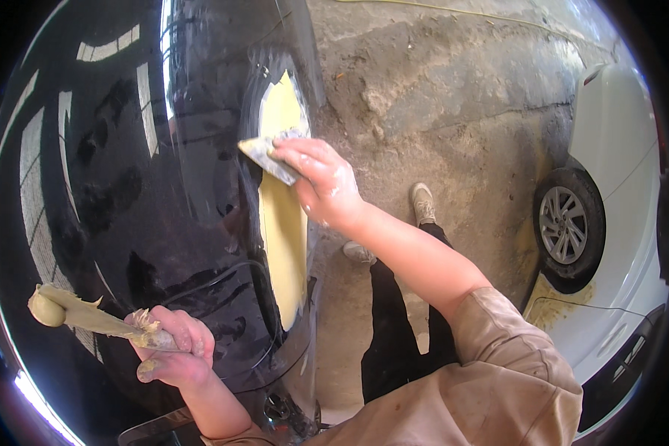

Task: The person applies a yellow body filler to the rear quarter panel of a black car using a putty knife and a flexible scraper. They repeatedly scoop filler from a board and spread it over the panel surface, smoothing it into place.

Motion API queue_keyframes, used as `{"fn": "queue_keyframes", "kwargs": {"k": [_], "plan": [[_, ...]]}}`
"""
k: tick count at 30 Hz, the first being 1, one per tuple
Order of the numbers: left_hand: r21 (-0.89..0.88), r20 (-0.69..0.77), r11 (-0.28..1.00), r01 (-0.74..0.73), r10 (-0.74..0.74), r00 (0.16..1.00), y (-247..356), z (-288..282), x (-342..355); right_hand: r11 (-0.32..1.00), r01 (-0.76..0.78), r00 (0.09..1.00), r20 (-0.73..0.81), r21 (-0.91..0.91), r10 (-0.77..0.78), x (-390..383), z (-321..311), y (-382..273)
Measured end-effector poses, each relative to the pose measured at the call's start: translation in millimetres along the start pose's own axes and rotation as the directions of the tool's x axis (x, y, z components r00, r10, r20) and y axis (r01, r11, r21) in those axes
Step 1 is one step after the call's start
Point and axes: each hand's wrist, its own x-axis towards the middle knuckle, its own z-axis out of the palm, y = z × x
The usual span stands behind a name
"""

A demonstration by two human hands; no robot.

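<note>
A long patch of pale yellow filler (282, 260) runs along the edge of a glossy black car panel (126, 223). My right hand (320, 178) grips a flat, filler-smeared spreader (264, 156), which lies over the upper part of the patch. At the lower left, my left hand (178, 349) is closed on the handle end of a putty knife (97, 316) caked with tan filler, with a rounded blob of filler (48, 308) at its far end. Small white smears mark my right hand.
A white car (609, 208) with a black tyre and silver wheel (565, 223) stands at the right. Between the cars is dusty concrete floor (453, 126), where my legs and shoes (424, 201) show. A yellow cord (438, 7) lies along the top.
</note>
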Motion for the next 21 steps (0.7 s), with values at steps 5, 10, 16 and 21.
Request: {"fn": "queue_keyframes", "kwargs": {"k": [5, 10, 16, 21], "plan": [[-0.035, -0.004, 0.999, 0.004, -0.004, 1.000, 1.3, -1.9, -1.3, 0.997, -0.011, 1.000, -0.006, 0.076, 0.011, -5.2, -26.2, 10.1], [-0.010, -0.072, 1.000, -0.026, 0.025, 0.997, 2.6, -3.4, -3.3, 0.905, -0.415, 0.891, -0.157, 0.099, 0.426, 37.0, -11.4, 43.4], [-0.115, 0.004, 0.993, -0.005, 0.005, 1.000, 6.1, -2.5, 0.8, 0.887, -0.421, 0.895, -0.069, 0.187, 0.440, 53.4, 7.7, 51.0], [-0.062, -0.013, 0.998, -0.007, 0.007, 1.000, 8.9, 5.0, 4.9, 0.971, -0.237, 0.971, -0.039, -0.003, 0.237, 31.7, 0.1, 25.1]]}}
